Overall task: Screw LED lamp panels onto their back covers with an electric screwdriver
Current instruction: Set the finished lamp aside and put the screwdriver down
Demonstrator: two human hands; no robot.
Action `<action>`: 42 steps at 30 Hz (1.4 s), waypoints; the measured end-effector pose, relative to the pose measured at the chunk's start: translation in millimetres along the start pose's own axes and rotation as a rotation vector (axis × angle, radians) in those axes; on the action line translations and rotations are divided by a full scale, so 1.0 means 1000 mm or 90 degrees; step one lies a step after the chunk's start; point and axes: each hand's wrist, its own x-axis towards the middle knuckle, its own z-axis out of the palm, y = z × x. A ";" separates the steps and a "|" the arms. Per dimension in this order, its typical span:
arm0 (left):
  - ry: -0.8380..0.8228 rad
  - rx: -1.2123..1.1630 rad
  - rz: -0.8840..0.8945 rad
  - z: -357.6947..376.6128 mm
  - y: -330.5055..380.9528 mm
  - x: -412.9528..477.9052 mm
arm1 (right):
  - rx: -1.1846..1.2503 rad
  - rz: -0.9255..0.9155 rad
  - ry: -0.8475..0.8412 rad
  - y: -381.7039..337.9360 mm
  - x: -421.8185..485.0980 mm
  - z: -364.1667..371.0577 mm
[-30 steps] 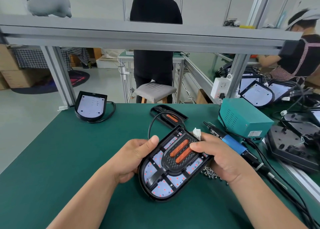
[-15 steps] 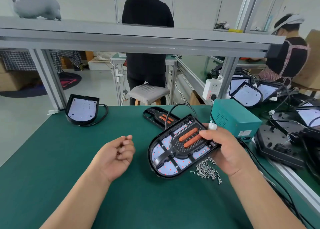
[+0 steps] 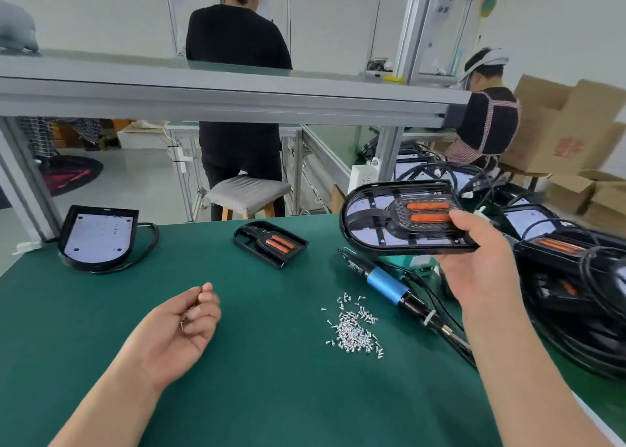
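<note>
Our right hand [image 3: 481,270] grips a lamp assembly [image 3: 389,229] by its flat end, thumb on the orange strips, and holds it raised over the right side of the table [image 3: 271,396]. Its black shell holds the LED panel under a black grille. Our left hand [image 3: 183,324] lies palm up, fingers curled, thumb to fingertip; we cannot tell whether it holds anything. The electric screwdriver [image 3: 386,284] lies on the table beside a loose heap of screws [image 3: 355,328]. At far left a back cover [image 3: 98,236] holds a white panel. A spare grille [image 3: 271,243] lies mid-table.
</note>
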 end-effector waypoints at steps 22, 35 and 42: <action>-0.137 0.104 0.020 -0.009 0.000 0.006 | -0.119 -0.203 0.505 -0.102 0.036 -0.169; -0.127 0.092 0.016 -0.015 0.003 0.011 | -0.330 -0.118 0.700 -0.106 0.108 -0.290; -0.110 0.142 0.030 -0.011 0.000 0.010 | -0.475 -0.111 0.703 -0.106 0.098 -0.268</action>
